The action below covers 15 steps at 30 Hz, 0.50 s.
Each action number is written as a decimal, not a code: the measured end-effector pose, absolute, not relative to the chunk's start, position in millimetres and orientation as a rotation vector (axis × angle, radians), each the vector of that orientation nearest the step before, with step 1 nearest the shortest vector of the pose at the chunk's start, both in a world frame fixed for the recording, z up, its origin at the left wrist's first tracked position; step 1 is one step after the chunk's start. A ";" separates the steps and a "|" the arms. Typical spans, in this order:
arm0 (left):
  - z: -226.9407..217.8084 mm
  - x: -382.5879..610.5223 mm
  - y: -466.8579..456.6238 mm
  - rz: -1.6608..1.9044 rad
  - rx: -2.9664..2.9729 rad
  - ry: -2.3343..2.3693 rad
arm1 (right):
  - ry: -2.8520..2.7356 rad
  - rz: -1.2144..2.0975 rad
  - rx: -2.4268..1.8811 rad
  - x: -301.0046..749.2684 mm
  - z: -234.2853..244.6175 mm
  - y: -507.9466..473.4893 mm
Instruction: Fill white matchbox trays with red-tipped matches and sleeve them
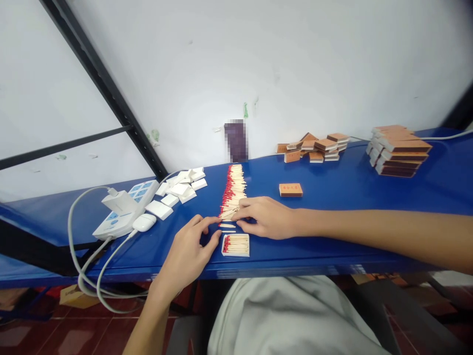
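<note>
A long pile of red-tipped matchsticks point(233, 190) lies on the blue table point(332, 246). My right hand point(266, 217) rests at the pile's near end, fingertips pinching several matchsticks. My left hand point(190, 251) lies beside it, its forefinger touching the loose sticks and its thumb against a white inner tray point(235, 245) filled with matchsticks near the front edge.
Empty white trays point(180, 190) lie heaped at the left, next to a white power strip point(125, 209) with plugged adapters and cables. A single orange matchbox point(290, 190) lies behind my right hand. Matchbox piles point(314, 147) and a neat stack point(399, 150) stand at the back right.
</note>
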<state>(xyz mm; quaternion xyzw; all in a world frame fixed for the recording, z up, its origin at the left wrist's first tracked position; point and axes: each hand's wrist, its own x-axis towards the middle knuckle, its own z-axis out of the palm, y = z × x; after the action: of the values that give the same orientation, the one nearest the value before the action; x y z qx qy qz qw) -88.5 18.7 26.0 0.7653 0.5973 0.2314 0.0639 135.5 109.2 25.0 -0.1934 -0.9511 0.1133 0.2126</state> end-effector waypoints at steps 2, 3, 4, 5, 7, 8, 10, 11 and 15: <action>26.5 -88.0 18.7 0.693 2.317 1.792 | -2.641 0.313 -0.529 135.5 25.2 109.4; 26.8 -87.9 18.8 0.692 2.317 1.791 | -2.643 0.310 -0.526 135.5 25.2 109.5; 27.0 -87.7 18.7 0.694 2.316 1.794 | -2.648 0.309 -0.524 135.4 25.3 109.7; 27.0 -87.7 18.7 0.701 2.315 1.797 | -2.652 0.309 -0.522 135.3 25.4 109.9; 26.8 -87.9 18.4 0.718 2.312 1.802 | -2.656 0.316 -0.519 135.0 25.4 110.3; 26.6 -88.0 18.3 0.723 2.312 1.802 | -2.655 0.324 -0.518 134.8 25.5 110.6; 26.2 -88.1 18.2 0.720 2.314 1.797 | -2.659 0.339 -0.521 134.7 25.9 110.9; 26.0 -88.1 18.2 0.715 2.316 1.795 | -2.663 0.342 -0.523 134.8 26.1 111.0; 25.8 -87.5 19.2 0.718 2.318 1.800 | -2.676 0.344 -0.516 135.7 27.1 110.6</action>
<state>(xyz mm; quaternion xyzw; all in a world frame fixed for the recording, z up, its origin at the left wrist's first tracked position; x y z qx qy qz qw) -87.5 19.2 25.8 0.7658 0.5947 0.2373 0.0599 135.7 110.6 27.1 -0.1844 -0.9552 0.1227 0.1963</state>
